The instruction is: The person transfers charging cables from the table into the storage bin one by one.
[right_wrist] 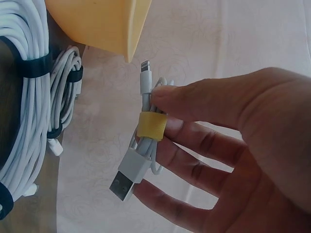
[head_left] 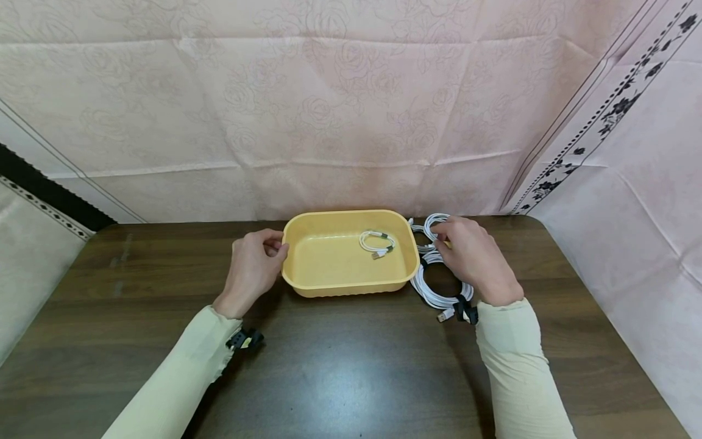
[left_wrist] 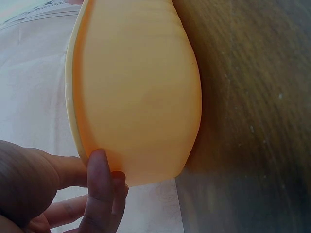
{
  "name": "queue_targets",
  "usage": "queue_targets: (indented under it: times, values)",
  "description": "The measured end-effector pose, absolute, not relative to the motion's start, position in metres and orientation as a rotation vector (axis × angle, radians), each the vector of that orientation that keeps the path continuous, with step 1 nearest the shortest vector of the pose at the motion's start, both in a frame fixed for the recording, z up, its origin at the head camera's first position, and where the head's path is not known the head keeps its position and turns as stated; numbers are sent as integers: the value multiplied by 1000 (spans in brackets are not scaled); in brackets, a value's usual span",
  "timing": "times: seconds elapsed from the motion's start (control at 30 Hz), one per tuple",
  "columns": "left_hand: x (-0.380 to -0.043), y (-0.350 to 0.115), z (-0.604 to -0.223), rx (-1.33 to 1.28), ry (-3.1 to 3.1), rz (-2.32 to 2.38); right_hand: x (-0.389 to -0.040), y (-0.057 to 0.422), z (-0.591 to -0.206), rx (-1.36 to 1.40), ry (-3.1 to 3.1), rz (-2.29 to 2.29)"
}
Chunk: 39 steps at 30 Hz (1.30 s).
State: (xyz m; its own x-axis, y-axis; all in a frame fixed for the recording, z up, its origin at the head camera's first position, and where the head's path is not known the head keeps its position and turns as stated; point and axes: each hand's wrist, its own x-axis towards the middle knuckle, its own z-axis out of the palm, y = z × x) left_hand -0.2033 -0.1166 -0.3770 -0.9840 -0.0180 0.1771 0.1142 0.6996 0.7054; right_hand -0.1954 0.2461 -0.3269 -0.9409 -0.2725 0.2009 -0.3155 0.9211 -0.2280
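My left hand [head_left: 254, 259] pinches the left rim of a yellow plastic bin [head_left: 323, 281] between thumb and fingers; the left wrist view shows the fingertips on the bin's wall [left_wrist: 141, 92]. My right hand [head_left: 471, 253], just right of the bin, pinches a small bundled white USB charging cable [right_wrist: 133, 165] bound with a yellow strap [right_wrist: 151, 126]. Its USB plug points down and its slim plug up. Inside the bin, towards the right, lies another small coiled white cable [head_left: 364, 243].
Beneath my right hand lies a large coiled white cable [head_left: 419, 285] with black straps. A smaller coiled cable [right_wrist: 60, 90], also black-strapped, sits behind it. The brown wooden table [head_left: 329, 366] ends at a pale floral cloth [head_left: 329, 122] hanging behind.
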Motion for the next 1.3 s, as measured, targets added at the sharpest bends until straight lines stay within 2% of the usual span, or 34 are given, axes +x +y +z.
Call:
queue_targets:
  times: [1.3]
  values:
    - [-203, -116, -377, -70, -2736, -1167, -195, 230, -330, 539, -2857, 346]
